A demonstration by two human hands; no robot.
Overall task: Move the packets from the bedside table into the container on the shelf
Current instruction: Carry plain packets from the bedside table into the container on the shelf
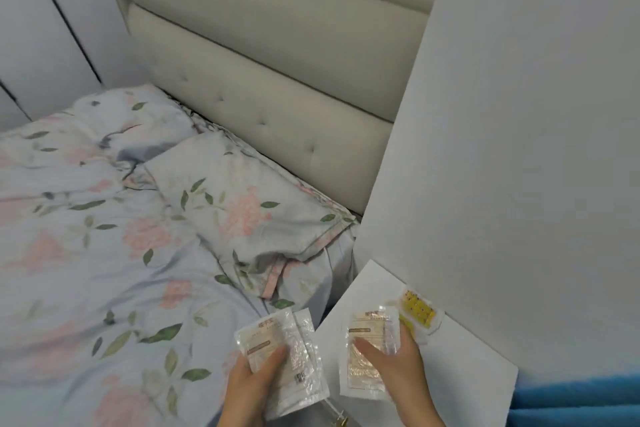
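Clear plastic crinkled in both hands. The left hand (pixel 256 388) gripped a small stack of packets (pixel 282 360), thumb pressed across the top one, holding them over the edge of the bed beside the white bedside table (pixel 460 364). The right hand (pixel 398 371) lay on another packet (pixel 369 354) that rested on the tabletop, thumb on its face and fingers curled round its far edge, closed upon it; whether it had left the surface I could not tell. Just behind those fingers, against the wall, sat a yellow patterned packet (pixel 417 310), touching or nearly touching the hand. The table's top stood wedged between the bed and a pale wall panel (pixel 519 114). To the left spread a floral duvet (pixel 86 236) and a matching pillow (pixel 242 204), pushed up against a padded beige headboard (pixel 277 62). A strip of blue fabric (pixel 575 399) showed at the lower right.
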